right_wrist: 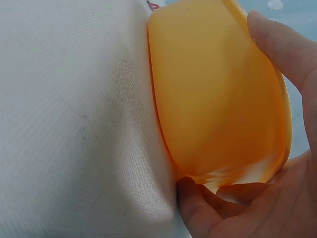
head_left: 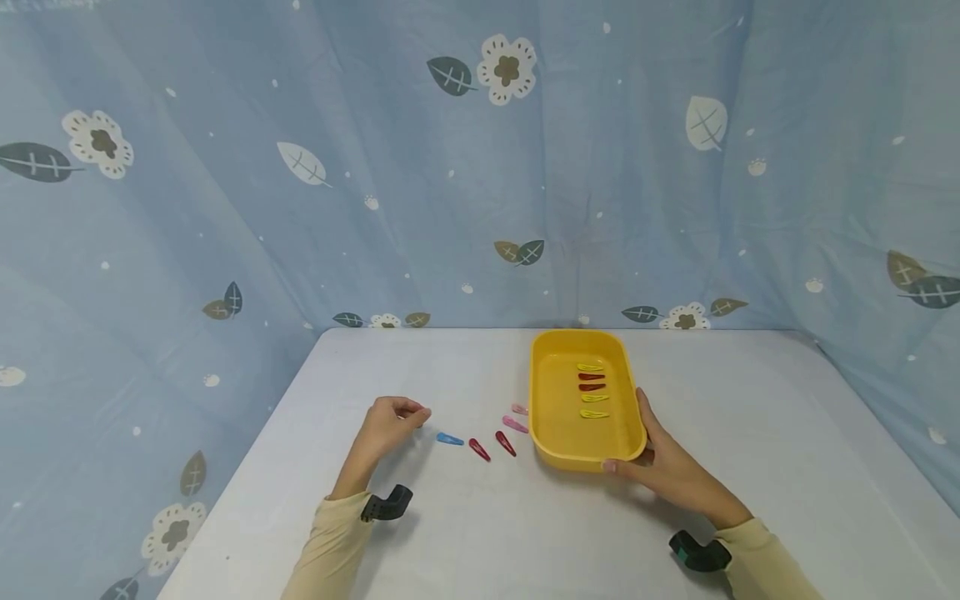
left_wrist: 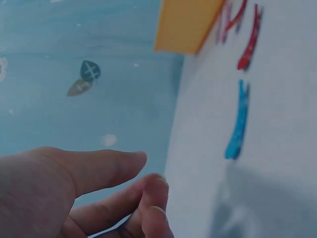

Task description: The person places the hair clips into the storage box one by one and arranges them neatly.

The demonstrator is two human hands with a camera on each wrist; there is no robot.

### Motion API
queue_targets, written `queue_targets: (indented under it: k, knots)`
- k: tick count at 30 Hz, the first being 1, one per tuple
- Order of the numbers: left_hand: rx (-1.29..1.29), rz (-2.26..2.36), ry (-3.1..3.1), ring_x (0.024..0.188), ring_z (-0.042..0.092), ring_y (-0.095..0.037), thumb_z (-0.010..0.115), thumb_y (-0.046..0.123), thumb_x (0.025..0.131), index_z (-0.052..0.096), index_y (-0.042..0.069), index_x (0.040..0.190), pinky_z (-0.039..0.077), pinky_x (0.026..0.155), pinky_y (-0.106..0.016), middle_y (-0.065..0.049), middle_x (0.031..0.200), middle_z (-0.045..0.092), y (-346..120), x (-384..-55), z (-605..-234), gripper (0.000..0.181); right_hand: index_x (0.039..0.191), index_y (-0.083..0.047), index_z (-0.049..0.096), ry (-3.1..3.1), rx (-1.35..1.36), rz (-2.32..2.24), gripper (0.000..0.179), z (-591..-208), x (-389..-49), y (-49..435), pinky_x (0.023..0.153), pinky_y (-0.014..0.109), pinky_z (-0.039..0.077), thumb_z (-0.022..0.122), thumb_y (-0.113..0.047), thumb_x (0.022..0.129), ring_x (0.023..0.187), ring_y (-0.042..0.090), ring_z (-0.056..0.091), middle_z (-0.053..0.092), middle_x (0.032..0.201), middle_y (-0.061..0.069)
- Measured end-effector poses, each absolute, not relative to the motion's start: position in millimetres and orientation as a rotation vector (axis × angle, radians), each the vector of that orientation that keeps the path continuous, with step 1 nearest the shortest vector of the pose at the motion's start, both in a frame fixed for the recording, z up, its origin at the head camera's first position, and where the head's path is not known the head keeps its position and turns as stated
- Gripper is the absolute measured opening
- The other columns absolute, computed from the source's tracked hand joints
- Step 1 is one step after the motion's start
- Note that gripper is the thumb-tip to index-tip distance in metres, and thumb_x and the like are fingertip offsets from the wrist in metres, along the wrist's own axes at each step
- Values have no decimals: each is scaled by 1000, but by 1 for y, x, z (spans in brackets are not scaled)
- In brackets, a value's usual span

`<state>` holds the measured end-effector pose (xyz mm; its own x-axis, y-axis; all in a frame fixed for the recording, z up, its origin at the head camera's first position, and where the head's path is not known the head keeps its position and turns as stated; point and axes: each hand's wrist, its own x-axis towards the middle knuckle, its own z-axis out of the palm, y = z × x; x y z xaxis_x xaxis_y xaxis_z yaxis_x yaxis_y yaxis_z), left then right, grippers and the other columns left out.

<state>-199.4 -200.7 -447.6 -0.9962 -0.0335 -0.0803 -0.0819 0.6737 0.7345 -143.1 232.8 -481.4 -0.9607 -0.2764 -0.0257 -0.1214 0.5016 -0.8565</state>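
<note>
The right hand [head_left: 671,475] grips the yellow tray [head_left: 557,417] at its near right corner; inside lie 5 hair clips [head_left: 592,387]. The left hand [head_left: 384,429], fingers loosely bent and empty, is near the blue clip [head_left: 450,438] on the tabletop [head_left: 465,533].

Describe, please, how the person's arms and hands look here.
The left hand and right hand are bare. The sleeves are plain and pale yellow, with a curved black device near the end of each; the right one shows a small green patch.
</note>
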Motion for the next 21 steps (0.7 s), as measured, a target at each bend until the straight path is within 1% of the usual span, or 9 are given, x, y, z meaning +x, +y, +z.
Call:
queue_targets:
  k: [7, 12, 14, 16, 19, 21]
  knots:
    - [-90, 1174, 2795, 71, 62, -15, 71, 22, 97, 78, 1, 98, 48, 66, -27, -6, 81, 76, -199, -197, -457, 22, 164, -17, -20, 2584, -346, -1449, 125, -481, -143, 233, 108, 49, 50, 79, -40, 91, 145, 41, 45, 2, 174, 23]
    - [-85, 1131, 2783, 70, 59, -15, 72, 22, 96, 78, 2, 95, 46, 65, -27, -4, 77, 74, -197, -194, -460, 21, 164, -17, -20, 2587, -334, -1439, 125, -481, -143, 233, 104, 38, 53, 79, -41, 91, 143, 40, 47, 4, 174, 23]
    - [-86, 1117, 2781, 70, 59, -15, 73, 22, 95, 78, 2, 96, 46, 65, -26, -3, 77, 74, -197, -194, -461, 21, 164, -17, -20, 2586, -329, -1436, 125, -481, -144, 233, 104, 36, 52, 79, -41, 91, 143, 40, 47, 4, 174, 23]
    - [-87, 1108, 2779, 69, 60, -15, 73, 21, 95, 78, 2, 96, 46, 65, -26, -3, 77, 74, -196, -194, -464, 20, 164, -17, -20, 2584, -327, -1437, 125, -481, -144, 233, 105, 40, 53, 79, -40, 91, 144, 41, 46, 3, 174, 23]
    - [-81, 1106, 2781, 68, 60, -15, 74, 20, 94, 79, 2, 96, 46, 64, -26, -3, 77, 74, -196, -194, -467, 19, 164, -17, -21, 2582, -325, -1438, 125, -481, -144, 233, 108, 49, 51, 79, -40, 91, 146, 43, 43, 1, 174, 23]
    - [-77, 1102, 2782, 68, 60, -14, 74, 19, 93, 79, 1, 96, 46, 64, -26, -3, 77, 74, -195, -194, -468, 19, 164, -18, -21, 2586, -323, -1434, 125, -481, -144, 232, 108, 51, 50, 79, -41, 91, 147, 43, 42, 1, 174, 23]
